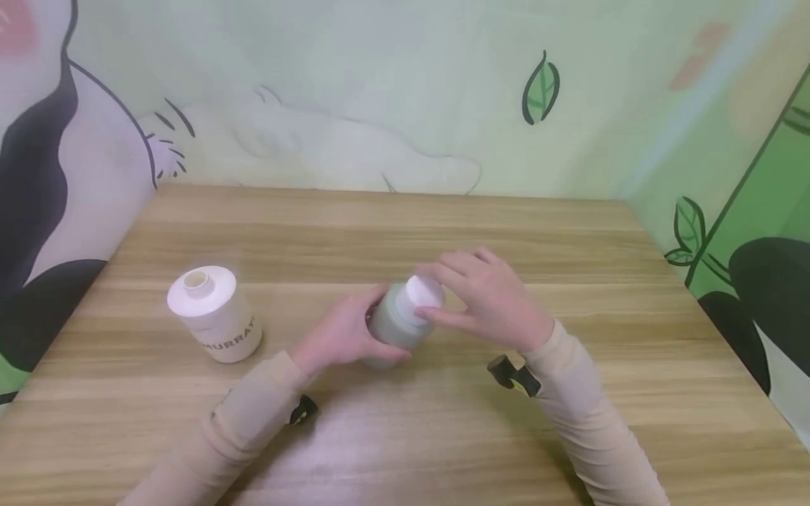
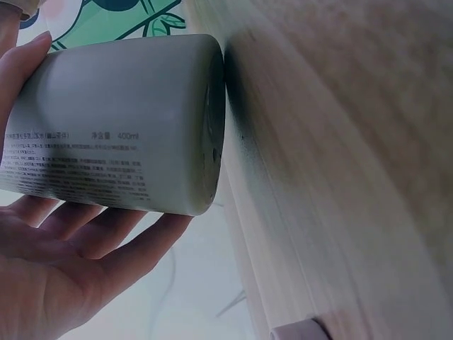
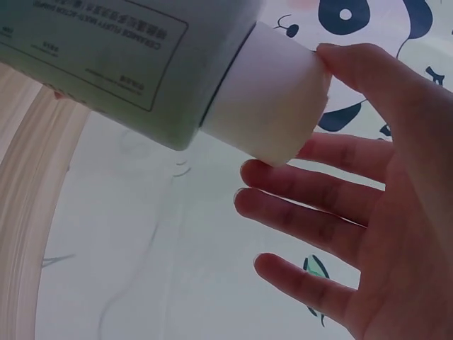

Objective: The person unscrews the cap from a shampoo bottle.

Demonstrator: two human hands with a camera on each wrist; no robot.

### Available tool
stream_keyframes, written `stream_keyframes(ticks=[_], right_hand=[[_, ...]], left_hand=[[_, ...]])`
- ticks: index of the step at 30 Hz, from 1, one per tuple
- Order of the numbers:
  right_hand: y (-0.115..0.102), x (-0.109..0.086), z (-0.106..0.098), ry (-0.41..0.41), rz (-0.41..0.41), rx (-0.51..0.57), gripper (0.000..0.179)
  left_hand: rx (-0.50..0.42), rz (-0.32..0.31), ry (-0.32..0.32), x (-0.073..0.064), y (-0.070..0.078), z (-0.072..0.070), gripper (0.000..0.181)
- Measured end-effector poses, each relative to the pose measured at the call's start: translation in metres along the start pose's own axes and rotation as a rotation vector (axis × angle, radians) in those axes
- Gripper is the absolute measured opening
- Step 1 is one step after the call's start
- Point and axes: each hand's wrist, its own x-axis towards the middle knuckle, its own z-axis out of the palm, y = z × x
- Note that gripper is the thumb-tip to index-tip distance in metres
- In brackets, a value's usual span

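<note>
In the head view my left hand (image 1: 344,332) grips a pale grey-green shampoo bottle (image 1: 391,329) round its body, tilted slightly. The left wrist view shows the bottle (image 2: 120,99) with small printed text and "400ml", its base close over the wooden table. At its top is a white cap (image 1: 422,294), which my right hand (image 1: 490,299) pinches between thumb and fingers. Seen from the right wrist, the cap (image 3: 269,95) sits on the bottle's shoulder, thumb at one edge and index and middle fingertips at the other; the remaining fingers are extended away from it.
A white bottle (image 1: 221,320) lettered "MURRAY" stands upright on the left of the wooden table (image 1: 405,239), its narrow neck uncapped. Black wrist devices show under both sleeves, one by the right forearm (image 1: 585,400). Behind the table hangs a printed backdrop (image 1: 380,84) with pandas and leaves.
</note>
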Motion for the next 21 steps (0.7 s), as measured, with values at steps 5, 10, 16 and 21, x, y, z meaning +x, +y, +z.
stream_keyframes(ticks=[5,10,16,21], right_hand=[[-0.0019,-0.0024,-0.002,-0.012,-0.02,0.033,0.046],[-0.0029,-0.0032,-0.004,-0.043,-0.035,0.057,0.049],[-0.003,-0.0013,-0.0069,-0.059,0.037,0.099,0.05],[-0.0032,0.0004,-0.004,-0.039,0.066,0.069,0.048]], left_hand=[[-0.012,-0.004,0.001,-0.0002,-0.001,0.0001,0.081],[-0.014,-0.008,-0.007,-0.0004,-0.0019,-0.0001,0.08],[-0.013,0.0,0.003,-0.0021,-0.002,-0.0002,0.082],[-0.005,-0.019,0.0,-0.0016,-0.0017,-0.0001,0.083]])
